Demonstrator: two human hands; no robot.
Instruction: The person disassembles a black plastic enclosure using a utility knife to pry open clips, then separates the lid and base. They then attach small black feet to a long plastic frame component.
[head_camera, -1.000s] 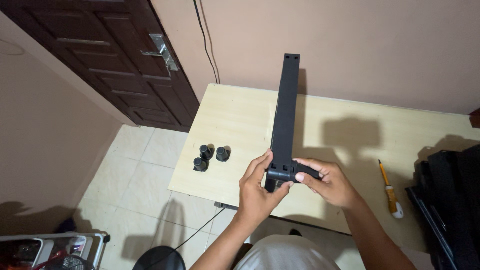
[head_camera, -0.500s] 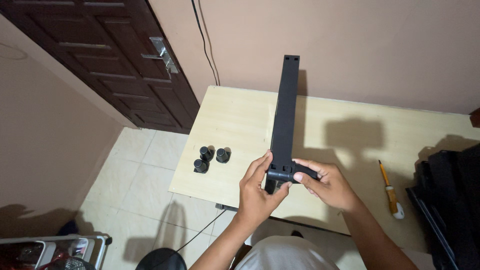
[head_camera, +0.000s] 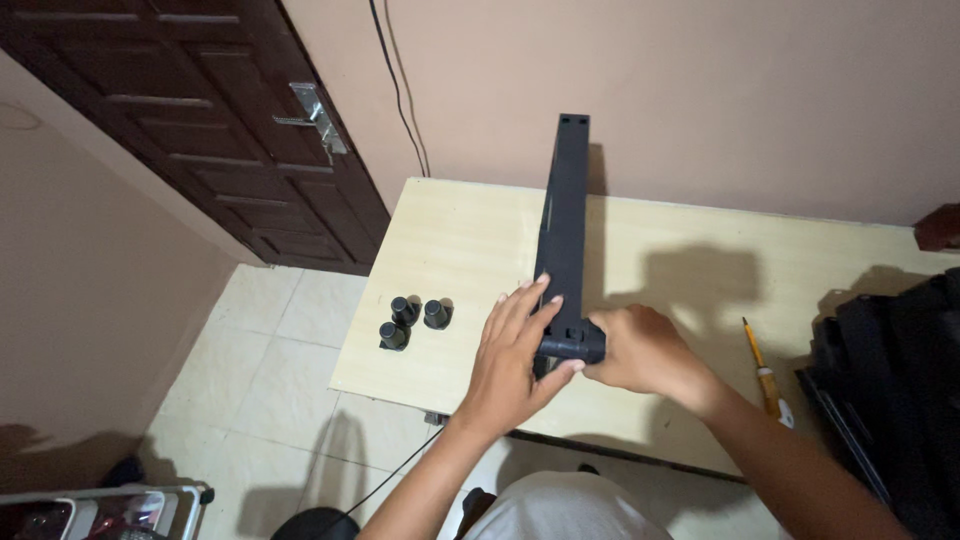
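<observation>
A pale wooden table (head_camera: 470, 240) stands against a plain beige wall (head_camera: 700, 90). At far left is a dark brown panelled door (head_camera: 190, 130) with a metal latch (head_camera: 318, 118). Cream floor tiles (head_camera: 270, 370) lie below, shadowed near left

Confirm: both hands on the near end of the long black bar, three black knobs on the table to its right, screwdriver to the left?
Sides are swapped. In the head view the three black knobs sit to the left of the long black bar and the screwdriver lies to the right. Left hand and right hand do grip the bar's near end.
</observation>
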